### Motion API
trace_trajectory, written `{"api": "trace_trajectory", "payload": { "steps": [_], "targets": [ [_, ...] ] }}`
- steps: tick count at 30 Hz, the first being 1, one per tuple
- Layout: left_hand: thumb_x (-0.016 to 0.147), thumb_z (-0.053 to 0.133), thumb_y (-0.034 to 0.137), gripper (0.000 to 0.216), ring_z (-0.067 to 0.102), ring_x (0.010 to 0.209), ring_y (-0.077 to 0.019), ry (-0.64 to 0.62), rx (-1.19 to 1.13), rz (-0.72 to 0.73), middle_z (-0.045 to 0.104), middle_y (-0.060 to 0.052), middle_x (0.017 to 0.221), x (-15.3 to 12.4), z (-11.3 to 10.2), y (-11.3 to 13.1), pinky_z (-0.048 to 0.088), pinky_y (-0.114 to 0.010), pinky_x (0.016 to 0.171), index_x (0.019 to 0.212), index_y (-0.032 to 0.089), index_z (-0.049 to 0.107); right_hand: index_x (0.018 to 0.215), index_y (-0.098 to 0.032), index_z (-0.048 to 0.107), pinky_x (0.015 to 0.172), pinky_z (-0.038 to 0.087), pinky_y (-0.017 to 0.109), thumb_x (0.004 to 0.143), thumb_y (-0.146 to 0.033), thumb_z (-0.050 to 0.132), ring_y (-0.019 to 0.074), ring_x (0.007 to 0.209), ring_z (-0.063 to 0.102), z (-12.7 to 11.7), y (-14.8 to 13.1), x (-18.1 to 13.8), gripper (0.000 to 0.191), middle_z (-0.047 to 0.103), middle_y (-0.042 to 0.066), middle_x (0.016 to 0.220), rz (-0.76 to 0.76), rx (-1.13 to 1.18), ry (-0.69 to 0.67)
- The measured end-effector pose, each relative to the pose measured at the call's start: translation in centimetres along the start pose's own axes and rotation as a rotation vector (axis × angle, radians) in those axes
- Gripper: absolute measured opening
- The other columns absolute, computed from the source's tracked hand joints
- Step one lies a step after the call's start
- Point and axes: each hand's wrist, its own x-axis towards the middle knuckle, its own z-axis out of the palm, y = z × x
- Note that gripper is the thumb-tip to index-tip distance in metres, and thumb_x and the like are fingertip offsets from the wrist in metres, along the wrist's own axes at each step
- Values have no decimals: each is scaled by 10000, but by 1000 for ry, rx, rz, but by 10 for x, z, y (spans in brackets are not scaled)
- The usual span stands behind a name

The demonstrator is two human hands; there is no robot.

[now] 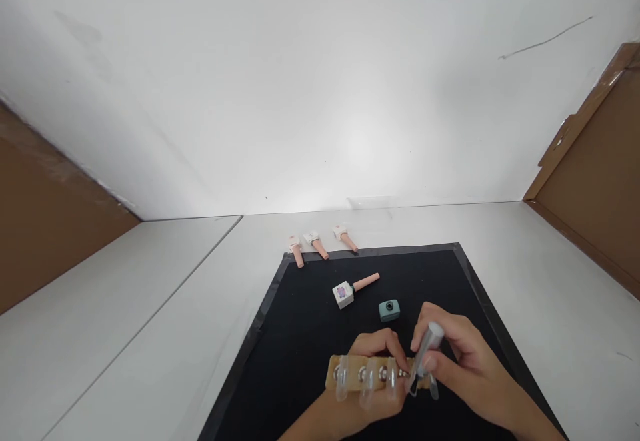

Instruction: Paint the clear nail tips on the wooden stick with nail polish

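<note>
My left hand (373, 406) is closed around a tan nail-tip stand (353, 364), a narrow strip with a row of round metal studs. Several clear false nail tips (367, 384) stick out from it towards me. Between thumb and fingers, my right hand (457, 354) grips a nail polish brush (430, 344) by its grey cap. Its dark bristles point down at a nail tip near the strip's right end; whether they touch it I cannot tell. Just beyond my hands stands an open teal polish bottle (389, 310), its dark neck uncovered.
A white polish bottle (343, 294) with a purple print and a pink cap lies on the black mat (295, 334). Three similar bottles (315, 243) lie along the mat's far edge. A white wall (320, 94) rises behind, with brown cardboard panels (595, 181) at both sides.
</note>
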Motion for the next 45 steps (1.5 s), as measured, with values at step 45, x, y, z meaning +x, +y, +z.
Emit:
{"api": "trace_trajectory", "payload": {
  "steps": [45],
  "targets": [
    [596, 577, 66, 164, 469, 478, -83, 3, 27, -32, 509, 44, 538, 0, 1, -2, 376, -188, 489, 589, 181, 461, 719, -188, 545, 470, 358, 228, 891, -542, 470, 116, 524, 415, 2, 3, 1, 400, 419, -30, 639, -28, -162, 140]
  ]
}}
